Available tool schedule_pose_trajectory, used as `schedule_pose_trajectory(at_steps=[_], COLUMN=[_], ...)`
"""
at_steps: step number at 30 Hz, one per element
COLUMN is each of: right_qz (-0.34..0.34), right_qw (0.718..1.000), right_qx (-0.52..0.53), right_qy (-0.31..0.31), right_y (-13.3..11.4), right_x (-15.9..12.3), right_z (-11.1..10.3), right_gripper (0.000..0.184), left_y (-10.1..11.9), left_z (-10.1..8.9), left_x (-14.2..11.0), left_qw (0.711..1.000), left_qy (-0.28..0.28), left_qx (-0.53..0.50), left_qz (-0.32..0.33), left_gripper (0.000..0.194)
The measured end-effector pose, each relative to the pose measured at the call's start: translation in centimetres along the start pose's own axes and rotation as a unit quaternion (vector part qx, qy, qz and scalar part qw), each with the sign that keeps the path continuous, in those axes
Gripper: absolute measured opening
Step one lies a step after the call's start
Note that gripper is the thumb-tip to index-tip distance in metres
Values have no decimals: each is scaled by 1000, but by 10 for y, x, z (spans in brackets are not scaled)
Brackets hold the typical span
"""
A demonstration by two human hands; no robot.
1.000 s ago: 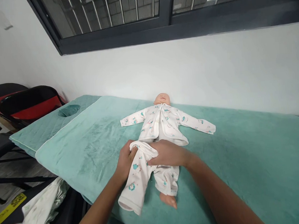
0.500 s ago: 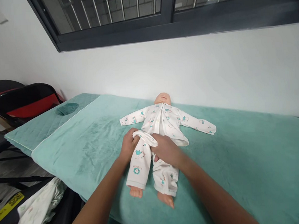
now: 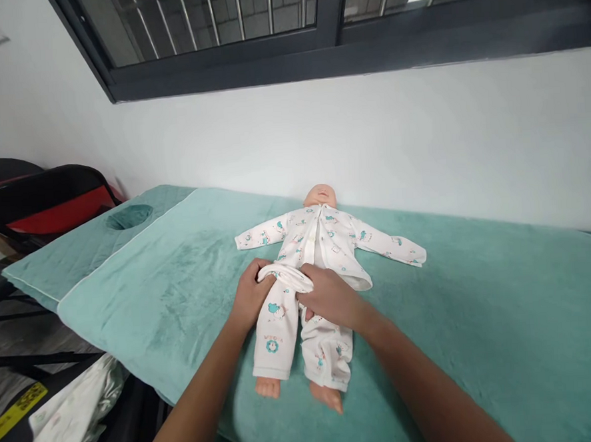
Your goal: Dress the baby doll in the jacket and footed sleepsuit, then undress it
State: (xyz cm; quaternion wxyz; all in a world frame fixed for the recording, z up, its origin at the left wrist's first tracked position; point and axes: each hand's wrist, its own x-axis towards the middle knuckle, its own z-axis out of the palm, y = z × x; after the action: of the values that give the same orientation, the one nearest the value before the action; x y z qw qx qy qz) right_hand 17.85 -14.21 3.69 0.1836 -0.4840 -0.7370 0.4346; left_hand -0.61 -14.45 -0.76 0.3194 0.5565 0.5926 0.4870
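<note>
A baby doll lies on its back on a green padded bed, its head toward the wall. Its white printed jacket hangs apart at the lower front, with both sleeves spread sideways. White printed trousers cover both of the doll's legs, and bare feet stick out of the cuffs. Closed on the trousers' bunched waistband at the left side is my left hand. My right hand grips the same waistband near the middle, over the doll's other thigh. The fingertips of both hands are partly hidden by cloth.
The green bed cover stretches to both sides, with a round hole at its left end. Black and red chairs stand at the left. White cloth lies on a dark surface at lower left. A window is above.
The waistband is stretched wider, as my left hand has shifted slightly left. My right hand stays nearly in place. The trouser leg on the left looks a little straighter.
</note>
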Motion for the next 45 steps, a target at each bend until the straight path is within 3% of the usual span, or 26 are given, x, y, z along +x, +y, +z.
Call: schedule_pose_trajectory(at_steps=[3, 8, 10, 12, 15, 18, 20, 22, 26, 29, 32, 35, 37, 39, 41, 43, 45], right_qz=[-6, -84, -93, -100, -120, -97, -72, -62, -65, -37, -12, -8, -7, 10, 57, 135, 174], right_qw=[999, 995, 993, 985, 931, 884, 883, 890, 910, 935, 943, 927, 904, 885, 885, 892, 865], right_qx=[24, -45, -66, -98, -199, -285, -293, -279, -206, -75, 93, 231, 291, 312, 264, 119, -50], right_qy=[-28, -21, 6, 96, 281, 359, 360, 356, 354, 344, 318, 295, 311, 347, 380, 415, 469], right_y=[-5, -18, -19, -14, 3, 19, 26, 28, 30, 32, 31, 33, 43, 62, 88, 112, 123], right_x=[-6, -24, -26, -23, -8, 7, 12, 13, 11, 10, 10, 3, -7, -23, -39, -52, -58], right_z=[-7, -29, -36, -39, -35, -28, -26, -28, -37, -44, -52, -66, -78, -93, -107, -116, -116], right_gripper=[14, 31, 29, 26, 21, 27, 24, 20, 21, 24, 28, 29, 29, 29, 28, 25, 24], left_y=[-1, -6, -7, -7, 1, 17, 29, 39, 52, 57, 60, 58, 50, 36, 17, -1, -14], left_z=[-6, -12, -11, -9, -6, -2, 5, 15, 36, 42, 39, 29, 17, 1, -13, -21, -23], left_x=[-7, -11, -9, -6, 0, 7, 13, 18, 22, 23, 30, 43, 51, 56, 56, 53, 47], left_qw=[994, 957, 946, 945, 968, 991, 995, 981, 898, 874, 921, 992, 997, 991, 986, 980, 975], left_qy=[-23, -63, -47, -17, -4, -48, -89, -104, -52, -43, -20, 39, 64, 69, 85, 135, 182], left_qx=[-109, -282, -318, -321, -244, -121, -14, 126, 375, 419, 332, 98, -38, -102, -125, -119, -97], left_qz=[-6, -3, -31, -62, -58, -20, 31, 108, 223, 241, 201, 67, -14, -50, -70, -87, -86], left_gripper=[16, 27, 31, 34, 35, 34, 36, 39, 37, 26, 21, 13, 19, 24, 22, 14, 11])
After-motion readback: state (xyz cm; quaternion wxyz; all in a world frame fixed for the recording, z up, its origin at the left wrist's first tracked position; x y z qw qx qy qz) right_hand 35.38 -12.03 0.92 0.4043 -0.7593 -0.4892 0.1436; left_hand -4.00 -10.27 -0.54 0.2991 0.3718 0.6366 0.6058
